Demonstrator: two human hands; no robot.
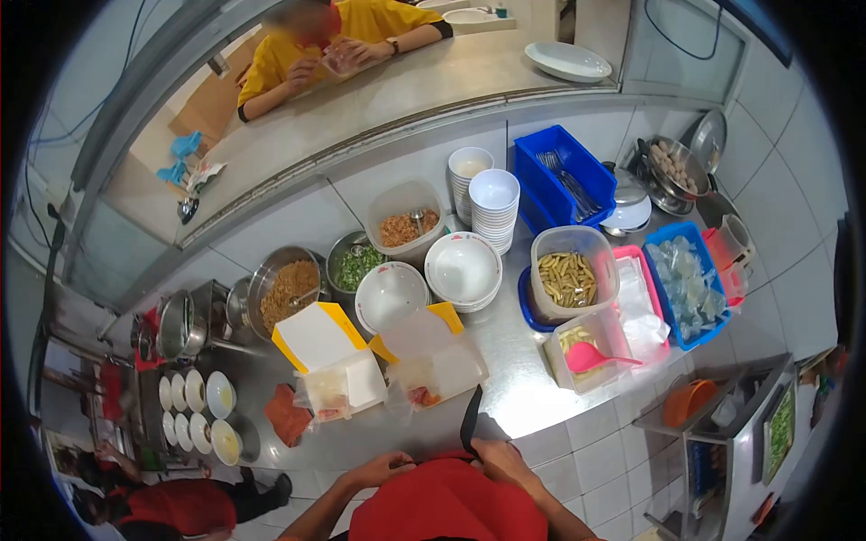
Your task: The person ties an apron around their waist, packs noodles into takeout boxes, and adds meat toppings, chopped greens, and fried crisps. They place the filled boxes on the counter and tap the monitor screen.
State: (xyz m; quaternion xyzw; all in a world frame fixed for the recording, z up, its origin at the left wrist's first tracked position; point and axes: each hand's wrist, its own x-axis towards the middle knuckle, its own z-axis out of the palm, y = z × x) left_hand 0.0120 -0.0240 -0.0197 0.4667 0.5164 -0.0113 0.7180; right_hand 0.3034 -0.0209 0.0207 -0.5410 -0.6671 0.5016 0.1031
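Observation:
My right hand (502, 460) is closed on a black strap (471, 418) that sticks up over the counter's front edge. At the left side of my red top (446, 501), my left hand (382, 469) has its fingers curled together; whether anything is in them is hidden. Just beyond stand two open yellow-and-white food boxes, a left one (317, 337) and a right one (431, 347), with small clear plastic bags (328, 386) at their front parts. A reddish-brown flat piece (288, 416) lies left of them.
White bowls (463, 269), stacked cups (494, 207), a noodle pot (287, 290) and a blue cutlery bin (564, 180) line the back. Pickle tubs (574, 269) and a blue basket (684, 284) stand right. Small bowls (216, 397) sit left. Another person (361, 41) is behind the pass-through; one more (171, 505) stands left.

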